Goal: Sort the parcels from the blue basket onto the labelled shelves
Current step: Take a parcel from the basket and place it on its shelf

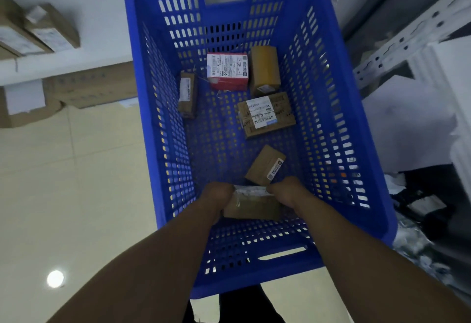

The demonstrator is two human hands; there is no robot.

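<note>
The blue basket [367, 124] stands on the floor below me with several parcels on its bottom. Both my hands reach into its near end. My left hand [216, 199] grips the left end of a brown cardboard parcel [252, 206] and my right hand [286, 191] grips its right end. A white label runs along the parcel's far edge. Just beyond lies a small brown box [263, 164] with a barcode strip. Further in are a labelled flat box [266, 114], a red and white box [227, 70], a tall taped box [264, 68] and a narrow box [187, 94] by the left wall.
White metal shelving [407, 40] stands to the right of the basket, with white bags [407, 124] and clutter under it. At the left, cardboard boxes [51, 27] sit on a white shelf and more boxes [94, 86] on the cream tiled floor [76, 182].
</note>
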